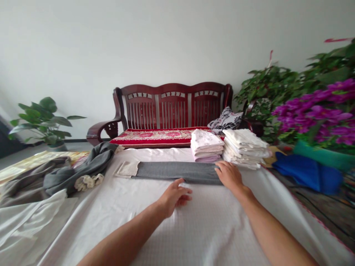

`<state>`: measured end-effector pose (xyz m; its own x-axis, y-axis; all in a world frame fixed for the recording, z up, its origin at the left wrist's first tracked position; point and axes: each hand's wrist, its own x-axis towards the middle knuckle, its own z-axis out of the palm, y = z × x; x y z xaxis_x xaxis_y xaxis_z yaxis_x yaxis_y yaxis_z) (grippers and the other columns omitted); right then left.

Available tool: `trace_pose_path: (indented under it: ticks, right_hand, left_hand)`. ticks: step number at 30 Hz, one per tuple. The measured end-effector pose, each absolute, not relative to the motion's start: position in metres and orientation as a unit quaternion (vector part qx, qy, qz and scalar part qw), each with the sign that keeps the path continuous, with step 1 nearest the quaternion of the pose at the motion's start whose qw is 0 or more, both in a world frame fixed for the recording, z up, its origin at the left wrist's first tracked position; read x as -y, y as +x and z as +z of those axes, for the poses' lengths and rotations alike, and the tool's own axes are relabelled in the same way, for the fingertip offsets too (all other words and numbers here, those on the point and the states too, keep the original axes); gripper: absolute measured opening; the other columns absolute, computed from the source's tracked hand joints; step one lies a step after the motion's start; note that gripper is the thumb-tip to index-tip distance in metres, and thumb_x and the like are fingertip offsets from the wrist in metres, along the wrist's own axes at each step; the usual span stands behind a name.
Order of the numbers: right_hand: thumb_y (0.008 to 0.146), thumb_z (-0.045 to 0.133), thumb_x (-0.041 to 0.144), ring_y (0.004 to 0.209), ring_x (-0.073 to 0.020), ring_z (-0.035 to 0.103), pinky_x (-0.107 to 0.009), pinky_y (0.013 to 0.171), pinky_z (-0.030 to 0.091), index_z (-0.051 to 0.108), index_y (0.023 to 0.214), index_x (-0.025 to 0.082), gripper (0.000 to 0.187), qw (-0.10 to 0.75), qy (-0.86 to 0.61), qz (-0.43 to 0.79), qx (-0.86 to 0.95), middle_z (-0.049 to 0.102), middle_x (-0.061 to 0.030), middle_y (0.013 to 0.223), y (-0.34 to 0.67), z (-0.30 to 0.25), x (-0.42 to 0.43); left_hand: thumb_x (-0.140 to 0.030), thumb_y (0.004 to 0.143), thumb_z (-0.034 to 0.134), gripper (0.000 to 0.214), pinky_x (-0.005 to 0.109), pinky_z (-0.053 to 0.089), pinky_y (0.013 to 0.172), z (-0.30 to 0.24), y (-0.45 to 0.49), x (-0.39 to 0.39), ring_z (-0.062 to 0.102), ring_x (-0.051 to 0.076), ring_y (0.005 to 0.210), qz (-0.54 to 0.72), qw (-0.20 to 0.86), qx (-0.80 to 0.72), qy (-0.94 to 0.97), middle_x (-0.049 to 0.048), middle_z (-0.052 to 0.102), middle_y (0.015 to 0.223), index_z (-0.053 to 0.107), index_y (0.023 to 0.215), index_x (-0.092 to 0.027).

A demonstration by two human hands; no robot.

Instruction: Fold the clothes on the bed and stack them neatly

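A dark grey garment lies folded into a long flat strip across the white cloth. Its left end carries a cream, lace-like band. At the strip's right end, my right hand has its fingers curled over the grey fabric. My left hand hovers by the front edge near the middle, fingers loosely bent and apart, the thumb side close to the fabric. Whether it touches the edge is hard to tell. Part of the right end is hidden under my right hand.
Behind the strip stand a pinkish folded stack and a white folded stack. Rumpled grey clothes and a white sheer piece lie left. Beyond is a wooden bench; purple flowers and blue cloth are right.
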<state>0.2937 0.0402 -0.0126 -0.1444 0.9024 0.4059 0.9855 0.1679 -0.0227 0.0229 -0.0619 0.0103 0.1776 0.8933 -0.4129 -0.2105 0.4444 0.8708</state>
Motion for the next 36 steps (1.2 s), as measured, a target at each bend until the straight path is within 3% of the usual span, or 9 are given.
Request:
trace_pose_path:
  ticks: [8,12,14,20,22,24,28,31,36]
  right_hand:
    - [0.095,0.05,0.024,0.114,-0.0248,0.06,-0.036,0.097,0.044,0.067,0.117,0.016,0.029,0.183,-0.632,-0.118,0.743,0.069,-0.0123,0.12,0.295,-0.018,-0.045]
    - [0.094,0.051,0.023,0.113,-0.0244,0.06,-0.035,0.097,0.044,0.066,0.119,0.015,0.03,0.183,-0.637,-0.119,0.739,0.069,-0.0123,0.119,0.295,-0.017,-0.046]
    - [0.094,0.052,0.022,0.112,-0.0239,0.06,-0.033,0.096,0.044,0.067,0.118,0.015,0.029,0.175,-0.644,-0.118,0.736,0.07,-0.0116,0.118,0.294,-0.016,-0.046]
    - [0.094,0.052,0.022,0.109,-0.0252,0.061,-0.035,0.092,0.044,0.069,0.115,0.018,0.027,0.15,-0.654,-0.123,0.731,0.07,-0.0118,0.117,0.29,-0.009,-0.041]
    - [0.094,0.052,0.024,0.11,-0.026,0.06,-0.036,0.092,0.043,0.069,0.116,0.019,0.028,0.148,-0.654,-0.134,0.73,0.069,-0.0114,0.12,0.289,-0.005,-0.038]
    - [0.094,0.052,0.025,0.111,-0.0263,0.058,-0.036,0.092,0.042,0.068,0.117,0.021,0.028,0.152,-0.649,-0.16,0.729,0.069,-0.0096,0.121,0.285,0.001,-0.035]
    - [0.096,0.05,0.027,0.104,-0.0252,0.059,-0.034,0.085,0.041,0.071,0.108,0.024,0.024,0.141,-0.636,-0.186,0.736,0.072,-0.008,0.11,0.271,0.019,-0.036]
    - [0.097,0.049,0.027,0.103,-0.0235,0.063,-0.032,0.081,0.042,0.07,0.105,0.023,0.023,0.109,-0.636,-0.152,0.749,0.072,-0.0094,0.108,0.256,0.028,-0.043]
    - [0.097,0.052,0.033,0.092,-0.0234,0.07,-0.031,0.074,0.045,0.071,0.102,0.022,0.022,0.067,-0.642,-0.105,0.757,0.076,-0.0103,0.098,0.24,0.021,-0.058]
  left_hand:
    - [-0.012,0.077,0.075,0.084,0.017,0.049,0.053,0.009,0.041,0.048,0.067,0.01,0.061,0.431,0.711,-0.478,0.282,0.0048,0.073,0.087,0.03,0.147,-0.015]
    - [-0.024,0.082,0.073,0.042,0.019,0.051,0.055,0.005,0.039,0.042,0.068,0.012,0.061,0.384,0.703,-0.491,0.342,0.0035,0.071,0.077,0.051,0.117,-0.016]
    - [-0.03,0.086,0.068,0.025,0.021,0.052,0.057,0.002,0.035,0.04,0.066,0.012,0.058,0.349,0.705,-0.496,0.369,0.0037,0.069,0.072,0.053,0.099,-0.016]
    - [-0.037,0.086,0.064,0.022,0.026,0.052,0.062,0.003,0.015,0.039,0.066,0.015,0.061,0.281,0.697,-0.502,0.427,0.0048,0.069,0.072,0.052,0.089,-0.018]
    - [-0.036,0.088,0.06,0.018,0.026,0.049,0.061,0.007,0.009,0.041,0.064,0.015,0.058,0.252,0.626,-0.54,0.503,0.0036,0.068,0.07,0.055,0.087,-0.019]
    - [-0.034,0.091,0.054,0.016,0.03,0.047,0.065,0.012,0.006,0.044,0.063,0.018,0.063,0.247,0.464,-0.586,0.616,0.0047,0.067,0.07,0.058,0.084,-0.02]
    - [-0.024,0.096,0.046,0.02,0.037,0.044,0.088,0.018,0.015,0.049,0.062,0.024,0.094,0.262,0.148,-0.533,0.791,0.0107,0.069,0.095,0.066,0.093,-0.022]
    - [-0.021,0.092,0.055,0.018,0.04,0.042,0.093,0.014,0.03,0.049,0.057,0.027,0.105,0.208,0.082,-0.468,0.855,0.0121,0.066,0.109,0.067,0.105,-0.022]
    - [-0.014,0.093,0.048,0.019,0.039,0.043,0.082,-0.003,0.042,0.042,0.056,0.027,0.095,0.135,0.041,-0.46,0.877,0.0123,0.063,0.101,0.066,0.097,-0.02]
